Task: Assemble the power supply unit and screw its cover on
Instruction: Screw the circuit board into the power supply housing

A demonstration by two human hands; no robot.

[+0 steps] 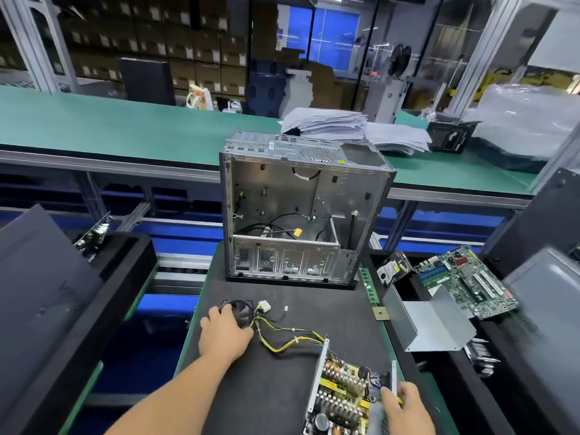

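Observation:
The open power supply unit (340, 394) lies at the near edge of the black mat (282, 387), its circuit board and coils exposed. My right hand (405, 409) grips its right metal wall. A bundle of yellow and black wires (288, 340) runs from it to a white connector (264, 306). My left hand (224, 335) rests on a black fan (241, 311) lying left of the wires. The bent grey metal cover (436, 324) lies in the tray to the right.
An empty grey computer case (295, 215) stands upright at the far end of the mat. A motherboard (470, 281) and a hard drive (392, 268) lie at the right. Black side panels (40, 293) lean at the left. Stacked papers (345, 127) sit on the green bench.

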